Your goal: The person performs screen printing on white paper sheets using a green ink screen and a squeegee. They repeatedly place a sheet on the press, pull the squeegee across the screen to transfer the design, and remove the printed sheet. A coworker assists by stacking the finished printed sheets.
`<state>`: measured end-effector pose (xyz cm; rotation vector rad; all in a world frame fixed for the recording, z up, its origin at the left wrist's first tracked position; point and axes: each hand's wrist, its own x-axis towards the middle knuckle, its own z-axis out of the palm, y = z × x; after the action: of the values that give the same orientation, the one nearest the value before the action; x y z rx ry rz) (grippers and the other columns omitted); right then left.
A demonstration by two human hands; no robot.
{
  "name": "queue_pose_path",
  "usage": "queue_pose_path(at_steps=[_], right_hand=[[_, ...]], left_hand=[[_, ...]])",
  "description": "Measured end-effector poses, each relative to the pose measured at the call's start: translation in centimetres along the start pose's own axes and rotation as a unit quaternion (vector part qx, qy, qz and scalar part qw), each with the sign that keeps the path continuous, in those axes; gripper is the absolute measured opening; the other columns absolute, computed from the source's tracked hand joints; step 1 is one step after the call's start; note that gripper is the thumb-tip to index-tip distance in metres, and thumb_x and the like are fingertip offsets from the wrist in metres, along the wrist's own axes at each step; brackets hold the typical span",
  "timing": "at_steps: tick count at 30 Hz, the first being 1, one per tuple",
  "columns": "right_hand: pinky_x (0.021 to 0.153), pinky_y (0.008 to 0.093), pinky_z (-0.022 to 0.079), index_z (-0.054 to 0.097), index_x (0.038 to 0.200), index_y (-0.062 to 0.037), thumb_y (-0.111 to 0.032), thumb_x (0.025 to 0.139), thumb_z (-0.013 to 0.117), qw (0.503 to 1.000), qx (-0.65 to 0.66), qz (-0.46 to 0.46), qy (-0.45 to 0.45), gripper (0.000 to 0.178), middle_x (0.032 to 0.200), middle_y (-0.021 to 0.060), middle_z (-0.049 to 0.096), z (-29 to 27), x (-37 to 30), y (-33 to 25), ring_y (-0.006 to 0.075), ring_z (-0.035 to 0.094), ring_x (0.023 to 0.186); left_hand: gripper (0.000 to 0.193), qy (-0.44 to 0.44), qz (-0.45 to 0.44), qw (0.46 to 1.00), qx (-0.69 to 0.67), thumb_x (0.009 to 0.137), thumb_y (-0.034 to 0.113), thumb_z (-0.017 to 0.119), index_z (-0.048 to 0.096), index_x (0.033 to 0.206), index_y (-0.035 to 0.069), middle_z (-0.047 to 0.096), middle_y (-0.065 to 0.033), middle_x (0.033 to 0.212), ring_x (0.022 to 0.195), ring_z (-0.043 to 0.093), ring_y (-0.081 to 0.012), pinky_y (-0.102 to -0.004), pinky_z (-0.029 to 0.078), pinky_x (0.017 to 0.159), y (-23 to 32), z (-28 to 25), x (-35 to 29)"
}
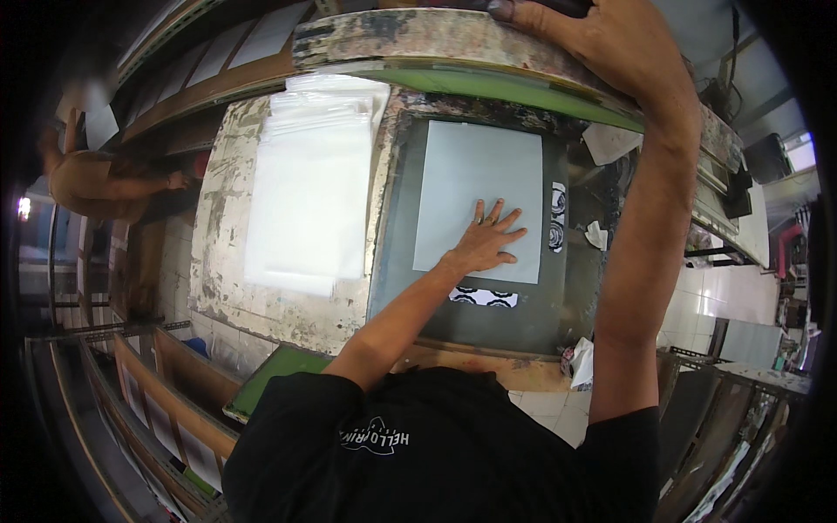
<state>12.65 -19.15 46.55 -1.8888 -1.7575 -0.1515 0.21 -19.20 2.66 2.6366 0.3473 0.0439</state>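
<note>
My left hand lies flat, fingers spread, on a pale grey-blue sheet resting on the dark printing bed. My right hand reaches up and grips the top edge of a raised, paint-stained printing screen frame with a green mesh underside. Small black-and-white patterned strips peek out beside and below the sheet.
A stack of white translucent sheets lies on the worn, paint-flecked table to the left. Another person is at the far left. Crumpled rags sit near the bed's right corner. Racks with sheets stand at lower left.
</note>
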Motion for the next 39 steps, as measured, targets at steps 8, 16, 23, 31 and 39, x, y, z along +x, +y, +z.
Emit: queue_pose_path(at_steps=[8,16,23,31,39], right_hand=[[0.06,0.0351,0.049,0.081,0.094,-0.0005,-0.049,0.081,0.08,0.998,0.005,0.051,-0.024,0.05,0.072,0.0144,0.074,-0.3,0.1,-1.3,0.0236,0.066,0.06],[0.061,0.0355,0.051,0.081,0.096,0.0004,-0.047,0.08,0.081,1.0,0.021,0.005,-0.002,0.05,0.073,0.0149,0.075,0.4,0.1,0.0,0.0237,0.068,0.061],[0.066,0.0363,0.052,0.081,0.097,-0.0008,-0.047,0.081,0.081,0.998,0.018,0.041,-0.04,0.049,0.078,0.0142,0.076,0.0,0.2,-0.4,0.0238,0.07,0.068],[0.069,0.0329,0.053,0.081,0.1,-0.0037,-0.044,0.08,0.081,1.0,-0.023,0.005,0.016,0.045,0.077,0.012,0.077,1.2,-2.6,-1.8,0.0212,0.069,0.067],[0.069,0.0393,0.051,0.077,0.115,-0.0127,-0.029,0.078,0.084,0.997,0.013,-0.067,0.048,0.042,0.086,0.0073,0.07,8.3,-15.1,-1.5,0.0274,0.067,0.074]], left_hand=[[0.071,-0.012,0.019,1.0,0.0,0.088,0.05,0.072,0.053,0.151,0.024,0.024,-0.0083,0.17,0.158,0.007,-0.0419,-0.0695,0.001,0.124,2.4,0.5,-0.2],[0.07,0.026,0.044,0.999,-0.005,0.087,0.05,0.072,0.055,0.149,0.021,0.028,-0.0115,0.168,0.157,0.013,-0.0436,-0.0719,0.004,0.123,2.2,1.6,-1.0],[0.069,0.031,0.048,0.998,-0.009,0.091,0.052,0.068,0.053,0.15,0.02,0.028,-0.0117,0.168,0.156,0.015,-0.0428,-0.0697,0.006,0.124,2.3,1.9,-1.2],[0.079,0.254,-0.034,0.925,-0.279,0.088,0.045,0.076,0.046,0.154,0.012,0.051,-0.0141,0.153,0.152,0.033,-0.0381,-0.0543,0.019,0.126,2.9,-6.0,-5.4],[0.135,0.557,-0.023,0.653,-0.512,0.064,0.04,0.099,0.018,0.161,-0.007,0.063,-0.0173,0.131,0.123,0.06,-0.0266,-0.0421,0.046,0.107,4.6,-16.0,-15.9]])
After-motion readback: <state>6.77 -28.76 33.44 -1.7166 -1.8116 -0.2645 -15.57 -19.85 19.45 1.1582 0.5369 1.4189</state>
